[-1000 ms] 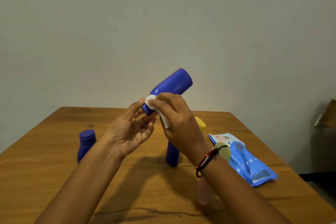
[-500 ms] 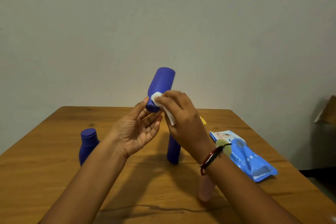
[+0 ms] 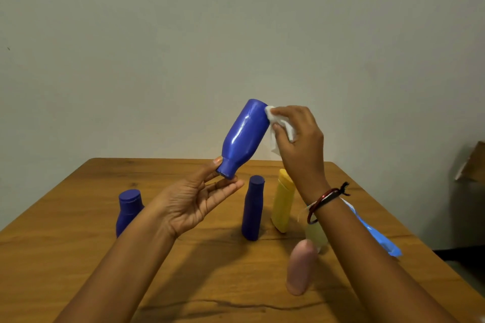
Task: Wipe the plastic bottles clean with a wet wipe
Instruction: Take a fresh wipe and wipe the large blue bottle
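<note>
- Left hand [image 3: 195,202]: I see it palm up, thumb and fingertips pinching the neck of the held blue bottle [image 3: 244,136].
- That bottle is inverted and raised above the table, neck down, base tipped up and to the right; its side shows a glossy highlight.
- Right hand [image 3: 299,139]: fingers curled round a crumpled white wet wipe [image 3: 279,123], pressing it against the bottle's upper right side near the base.
- I note a red bangle [image 3: 324,200] and a dark thread on the right wrist.
- On the wooden table [image 3: 65,257] below, 2 more blue bottles stand upright: 1 capped blue bottle [image 3: 128,208] at left, partly behind the left forearm, and 1 slim blue bottle [image 3: 253,207] at centre.
- Just right of the slim one, a yellow bottle [image 3: 283,202] stands leaning, its top behind the right wrist.
- Nearer me, a pink bottle [image 3: 300,266] stands beside the right forearm; a pale yellowish bottle [image 3: 316,235] sits just behind it, mostly hidden by the arm.
- A blue wipe packet [image 3: 380,240] lies at the table's right side, partly covered by the forearm.
- Plain pale wall [image 3: 236,21] behind; a brown cardboard edge [image 3: 472,162] at far right.
</note>
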A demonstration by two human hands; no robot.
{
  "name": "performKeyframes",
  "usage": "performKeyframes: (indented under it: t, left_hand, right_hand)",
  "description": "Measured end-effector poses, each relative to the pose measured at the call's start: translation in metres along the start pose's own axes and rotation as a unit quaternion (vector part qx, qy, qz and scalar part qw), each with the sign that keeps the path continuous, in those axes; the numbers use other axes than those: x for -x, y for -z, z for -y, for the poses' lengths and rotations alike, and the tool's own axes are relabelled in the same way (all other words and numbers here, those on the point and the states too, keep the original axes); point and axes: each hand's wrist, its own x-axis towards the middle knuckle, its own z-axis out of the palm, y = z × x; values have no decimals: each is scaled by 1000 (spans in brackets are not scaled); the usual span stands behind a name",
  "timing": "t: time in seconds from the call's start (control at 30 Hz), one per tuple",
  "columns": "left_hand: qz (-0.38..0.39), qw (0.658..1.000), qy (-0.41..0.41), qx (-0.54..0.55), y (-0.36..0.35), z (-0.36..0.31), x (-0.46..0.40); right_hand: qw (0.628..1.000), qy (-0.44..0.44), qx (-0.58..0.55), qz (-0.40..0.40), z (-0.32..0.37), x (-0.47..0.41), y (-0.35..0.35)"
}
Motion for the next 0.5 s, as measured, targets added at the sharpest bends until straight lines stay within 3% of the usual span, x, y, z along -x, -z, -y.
performKeyframes:
  t: [0.23, 0.33, 0.5]
  left_hand:
    - [-20, 999, -37, -30, 1, 1, 2]
    - [-22, 998, -30, -54, 4, 0, 5]
    - [-41, 994, -46, -89, 3, 3, 7]
  right_hand:
    - [976, 146, 45, 155, 36, 48, -8]
    - [985, 122, 48, 110, 28, 25, 2]
    - [999, -22, 43, 5, 10, -13, 20]
